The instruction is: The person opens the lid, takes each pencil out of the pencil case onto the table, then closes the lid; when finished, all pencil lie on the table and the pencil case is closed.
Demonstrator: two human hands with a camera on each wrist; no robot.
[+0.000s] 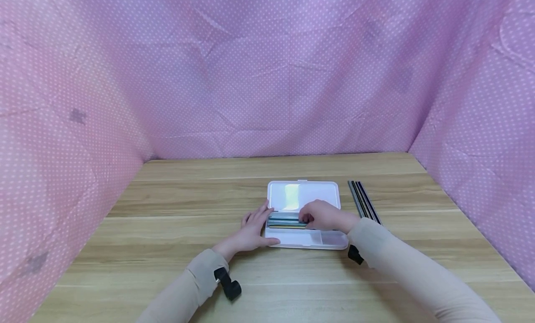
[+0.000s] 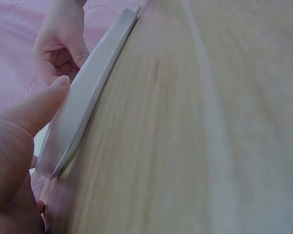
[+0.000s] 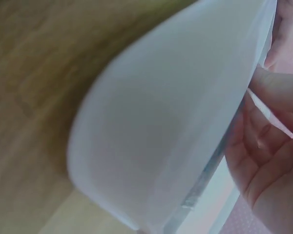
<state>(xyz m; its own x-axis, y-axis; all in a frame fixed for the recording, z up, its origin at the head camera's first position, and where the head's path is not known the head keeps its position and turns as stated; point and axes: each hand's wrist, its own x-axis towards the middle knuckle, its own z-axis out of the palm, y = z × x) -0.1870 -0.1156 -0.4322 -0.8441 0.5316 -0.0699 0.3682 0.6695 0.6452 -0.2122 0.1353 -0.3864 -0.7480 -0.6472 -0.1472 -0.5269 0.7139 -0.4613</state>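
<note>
An open white plastic pencil case (image 1: pixel 290 238) lies on the table with its lid (image 1: pixel 313 193) tipped back. Several slim pencils (image 1: pixel 284 220), blue-green with a yellowish one in front, lie lengthwise in it. My left hand (image 1: pixel 251 232) steadies the case's left end, fingers spread toward the hinge and thumb along the front wall; that thumb (image 2: pixel 44 105) shows against the wall in the left wrist view. My right hand (image 1: pixel 323 216) reaches over the front wall with bent fingers at the pencils' right ends. Its fingertips are hidden, so I cannot tell whether they pinch a pencil.
Several dark, slim pencils (image 1: pixel 363 200) lie side by side to the right of the case, partly behind the right forearm. The wooden table (image 1: pixel 188 193) ends at a pink dotted cloth (image 1: pixel 267 81) at the back and sides.
</note>
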